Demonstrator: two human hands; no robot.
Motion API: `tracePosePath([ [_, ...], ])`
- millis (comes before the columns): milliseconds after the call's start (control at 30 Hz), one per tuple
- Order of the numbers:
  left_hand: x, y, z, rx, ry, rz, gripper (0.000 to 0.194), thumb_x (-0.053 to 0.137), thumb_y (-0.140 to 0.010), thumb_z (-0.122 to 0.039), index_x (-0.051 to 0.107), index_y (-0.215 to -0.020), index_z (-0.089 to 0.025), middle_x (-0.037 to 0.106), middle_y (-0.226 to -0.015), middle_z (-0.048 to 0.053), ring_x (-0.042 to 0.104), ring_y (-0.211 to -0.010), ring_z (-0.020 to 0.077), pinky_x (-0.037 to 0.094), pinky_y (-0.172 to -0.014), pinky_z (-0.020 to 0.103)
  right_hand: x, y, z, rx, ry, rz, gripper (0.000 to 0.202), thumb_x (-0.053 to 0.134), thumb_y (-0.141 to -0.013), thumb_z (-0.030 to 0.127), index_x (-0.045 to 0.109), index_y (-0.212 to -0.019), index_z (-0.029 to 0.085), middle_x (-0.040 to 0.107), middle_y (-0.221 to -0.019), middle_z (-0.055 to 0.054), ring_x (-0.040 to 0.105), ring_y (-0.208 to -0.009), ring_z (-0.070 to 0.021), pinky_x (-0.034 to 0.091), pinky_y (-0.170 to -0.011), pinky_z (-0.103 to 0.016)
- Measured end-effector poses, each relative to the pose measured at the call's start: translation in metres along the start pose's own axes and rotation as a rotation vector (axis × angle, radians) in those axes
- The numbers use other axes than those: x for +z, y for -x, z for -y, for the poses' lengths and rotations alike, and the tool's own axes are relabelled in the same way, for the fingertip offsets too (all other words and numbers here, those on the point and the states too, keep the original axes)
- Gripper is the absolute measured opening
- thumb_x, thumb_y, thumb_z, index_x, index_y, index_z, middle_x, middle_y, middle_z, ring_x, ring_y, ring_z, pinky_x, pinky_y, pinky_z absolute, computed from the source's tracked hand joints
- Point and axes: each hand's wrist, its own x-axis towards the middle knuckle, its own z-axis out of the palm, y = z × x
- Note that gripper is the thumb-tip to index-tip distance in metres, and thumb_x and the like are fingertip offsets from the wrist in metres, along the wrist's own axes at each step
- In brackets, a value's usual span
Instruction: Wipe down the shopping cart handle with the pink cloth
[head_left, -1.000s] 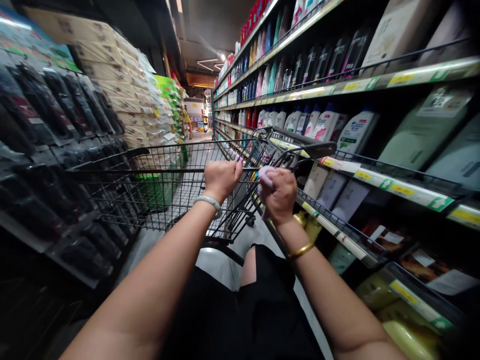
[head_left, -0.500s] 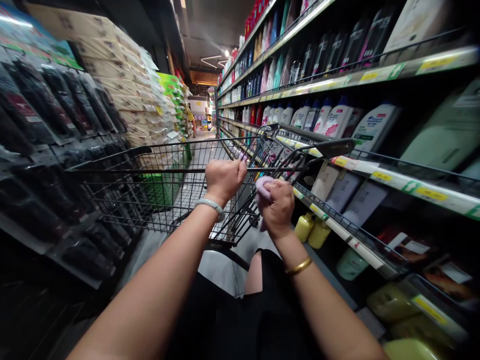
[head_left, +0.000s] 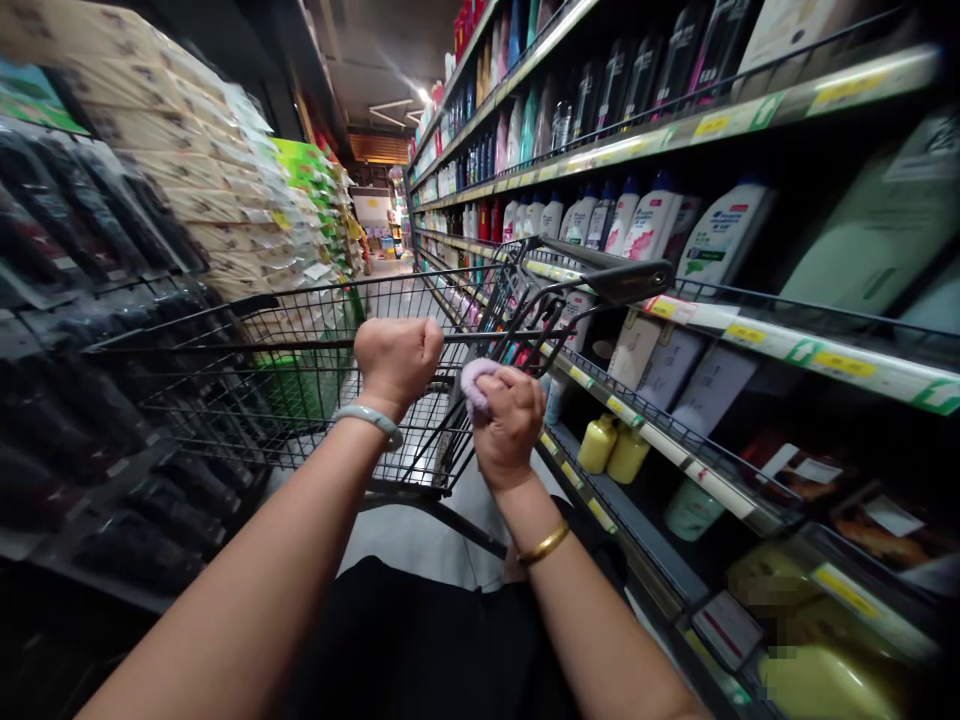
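Observation:
My left hand (head_left: 397,362), with a pale bangle on its wrist, is closed in a fist at the near top rail of a black wire shopping cart (head_left: 300,345). It appears wrapped round that rail, though the far side of the fingers is hidden. Lower and to the right, my right hand (head_left: 511,420) is closed on a fuzzy lilac cloth (head_left: 475,382), which bulges out at the thumb side. A gold bangle circles that wrist. The cart stands crosswise before me, its handle (head_left: 626,280) at the right, close to the shelves.
Shelves on the right hold shampoo bottles (head_left: 652,225), yellow bottles (head_left: 598,445) and boxes. On the left are hanging dark packages (head_left: 52,210) and stacked beige packs (head_left: 195,140). Beyond the cart, the aisle floor (head_left: 386,267) runs between them.
Both hands and the cart have shifted left in view, along with the shelves. My left hand stays at the rail, and the lilac cloth remains in my right hand.

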Motion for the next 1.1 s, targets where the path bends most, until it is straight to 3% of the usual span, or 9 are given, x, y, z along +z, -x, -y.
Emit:
tracePosePath([
  [200,0.003,-0.004,0.011,-0.02,-0.043,0.011,0.057,0.025,-0.104,-0.041,0.058,-0.062,-0.022,0.068,-0.068,0.012,0.061,-0.067,0.0256,0.026,-0.066,0.041,0.034,0.088,0.018,-0.071,0.008,0.226,0.021,0.066,-0.1,0.02,0.079,-0.11,0.033,0.075,-0.118,-0.004,0.059,-0.11,-0.0242,0.041,-0.097,-0.04],
  [267,0.004,-0.004,0.016,-0.02,-0.04,0.011,0.055,0.025,-0.104,-0.041,0.053,-0.06,-0.023,0.066,-0.066,0.012,0.059,-0.066,0.0251,0.027,-0.066,0.041,0.038,0.103,0.02,-0.057,-0.017,0.277,0.019,0.068,-0.1,0.021,0.079,-0.109,0.032,0.076,-0.118,-0.003,0.059,-0.108,-0.0229,0.041,-0.095,-0.038],
  [367,0.005,-0.002,0.023,0.01,-0.015,0.031,0.055,0.025,-0.104,-0.043,0.051,-0.06,-0.024,0.064,-0.065,0.01,0.057,-0.066,0.0246,0.031,-0.069,0.041,0.036,0.094,0.02,-0.001,-0.029,0.223,0.023,0.065,-0.101,0.019,0.078,-0.111,0.034,0.076,-0.118,-0.002,0.058,-0.107,-0.0226,0.041,-0.095,-0.038],
  [467,0.002,0.001,0.02,0.03,0.032,-0.025,0.055,0.025,-0.106,-0.046,0.06,-0.071,-0.024,0.069,-0.075,0.01,0.063,-0.08,0.0273,0.039,-0.087,0.045,0.037,0.081,0.019,0.019,-0.013,0.244,0.026,0.064,-0.102,0.021,0.077,-0.118,0.036,0.074,-0.124,-0.003,0.058,-0.112,-0.0241,0.04,-0.099,-0.04],
  [600,-0.016,0.004,-0.009,0.054,0.239,-0.184,0.059,0.021,-0.109,-0.057,0.07,-0.112,-0.024,0.075,-0.109,0.01,0.065,-0.113,0.029,0.031,-0.117,0.051,0.051,0.103,0.023,-0.01,-0.022,0.368,0.022,0.065,-0.103,0.026,0.075,-0.121,0.034,0.075,-0.128,-0.003,0.058,-0.12,-0.0257,0.038,-0.105,-0.043],
  [733,-0.025,0.006,-0.045,0.159,0.341,-0.103,0.074,0.023,-0.104,-0.076,0.057,-0.143,-0.022,0.072,-0.129,0.01,0.063,-0.125,0.0275,0.029,-0.125,0.049,0.06,0.136,0.032,-0.002,-0.075,0.491,0.029,0.064,-0.102,0.019,0.073,-0.128,0.028,0.073,-0.135,-0.005,0.06,-0.123,-0.0248,0.041,-0.102,-0.04],
  [867,-0.007,0.015,-0.056,0.168,0.29,0.038,0.086,0.039,-0.093,-0.088,0.059,-0.14,-0.02,0.072,-0.127,0.014,0.062,-0.125,0.0322,0.031,-0.124,0.05,0.054,0.131,0.032,0.012,-0.107,0.504,0.028,0.061,-0.102,0.017,0.075,-0.124,0.029,0.075,-0.129,-0.006,0.061,-0.122,-0.0254,0.044,-0.099,-0.04],
  [1000,0.009,0.024,-0.053,0.167,0.23,-0.02,0.09,0.051,-0.083,-0.093,0.063,-0.134,-0.02,0.069,-0.128,0.017,0.059,-0.126,0.0374,0.033,-0.12,0.052,0.053,0.124,0.026,-0.023,-0.062,0.44,0.032,0.06,-0.101,0.015,0.075,-0.125,0.03,0.075,-0.124,-0.007,0.06,-0.125,-0.0273,0.044,-0.103,-0.043],
  [1100,0.012,0.025,-0.053,0.172,0.238,-0.053,0.09,0.048,-0.082,-0.095,0.062,-0.131,-0.021,0.069,-0.124,0.016,0.06,-0.123,0.0369,0.032,-0.121,0.053,0.064,0.145,0.03,0.007,-0.041,0.57,0.024,0.062,-0.101,0.018,0.078,-0.114,0.03,0.076,-0.119,-0.005,0.063,-0.116,-0.0254,0.047,-0.097,-0.04],
])
